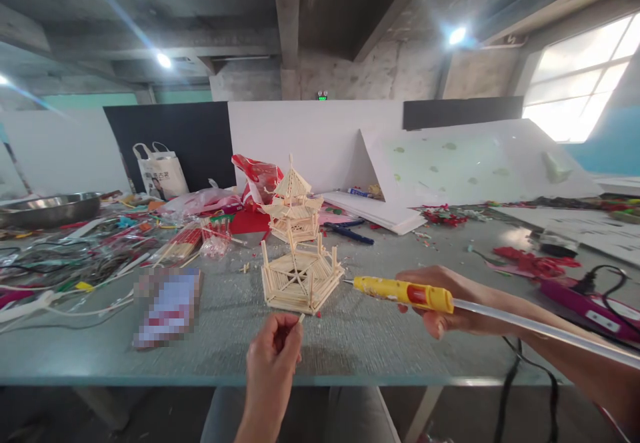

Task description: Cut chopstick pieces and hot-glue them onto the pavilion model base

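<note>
In front of me on the table stands a six-sided base [295, 280] built of thin wooden sticks, with short posts at its corners. Just short of its near edge, my left hand [274, 350] pinches a small wooden stick [301, 318], mostly hidden by the fingers. My right hand [445, 293] is wrapped round a yellow hot glue gun [403, 293] with a clear glue stick running out of its back. The gun's nozzle points left, close to the base's right side. Behind the base rises a tiered stick pagoda [293, 210] with a pointed roof.
Blue-handled pliers [350, 231] lie behind the base. A blurred flat packet [170, 306] is at left, near bundled sticks [180, 243] and tangled wires. A metal bowl [50, 210] stands far left. At right are red scraps [535, 261] and a purple power strip [590, 306].
</note>
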Demonstrator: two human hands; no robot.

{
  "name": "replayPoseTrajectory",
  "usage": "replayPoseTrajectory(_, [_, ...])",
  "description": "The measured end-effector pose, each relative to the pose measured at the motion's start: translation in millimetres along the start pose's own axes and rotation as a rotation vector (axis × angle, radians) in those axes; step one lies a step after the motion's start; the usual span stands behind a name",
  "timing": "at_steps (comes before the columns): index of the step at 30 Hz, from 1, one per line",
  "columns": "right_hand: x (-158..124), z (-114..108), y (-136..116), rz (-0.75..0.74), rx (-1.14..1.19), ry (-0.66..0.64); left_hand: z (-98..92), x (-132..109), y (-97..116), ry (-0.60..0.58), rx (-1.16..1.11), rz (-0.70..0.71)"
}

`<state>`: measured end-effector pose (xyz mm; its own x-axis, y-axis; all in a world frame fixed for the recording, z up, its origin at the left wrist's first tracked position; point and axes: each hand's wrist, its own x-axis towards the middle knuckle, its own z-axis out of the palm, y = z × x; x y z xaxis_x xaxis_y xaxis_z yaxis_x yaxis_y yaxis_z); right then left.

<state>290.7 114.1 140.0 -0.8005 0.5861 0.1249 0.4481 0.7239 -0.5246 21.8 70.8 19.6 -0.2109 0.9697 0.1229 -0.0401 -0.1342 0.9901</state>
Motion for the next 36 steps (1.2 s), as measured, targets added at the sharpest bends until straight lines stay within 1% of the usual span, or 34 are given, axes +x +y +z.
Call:
replayPoseTrajectory(4, [-0.6, 7.5, 3.8, 0.013, -0.061, -0.040, 2.2, -3.3, 0.8, 0.038, -0.010, 0.007])
replayPoseTrajectory(9, [0.5, 13.6, 1.1, 0.039, -0.076, -0.086, 2.5, -4.2, 1.4, 0.014, 0.005, -0.018])
replayPoseTrajectory(15, [4.4, 23.4, -3.6, -0.075, -0.006, -0.060, 17.4, -6.1, 9.9, 0.059, -0.067, 0.006])
replayPoseTrajectory(19, [5.9, 27.9, -7.2, -0.147, -0.033, -0.061, 23.4, -10.1, 15.0, 0.070, -0.086, 0.038])
replayPoseTrajectory(24, [6.3, 28.6, -9.3, -0.111, -0.041, -0.064, 21.8, -13.9, 14.6, 0.074, -0.061, 0.068])
replayPoseTrajectory(28, [8.7, 27.8, -10.6, -0.158, -0.024, -0.047, 20.7, -16.3, 11.2, 0.058, -0.061, 0.093])
replayPoseTrajectory(31, [10.5, 26.4, -13.0, -0.150, 0.005, -0.049, 21.0, -17.6, 9.7, 0.041, -0.073, 0.112])
replayPoseTrajectory(34, [11.1, 24.9, -14.6, -0.165, 0.024, -0.023, 21.5, -18.1, 9.4, 0.038, -0.102, 0.118])
replayPoseTrajectory(36, [11.2, 24.0, -14.7, -0.169, -0.002, -0.038, 21.8, -18.1, 8.9, 0.042, -0.111, 0.112])
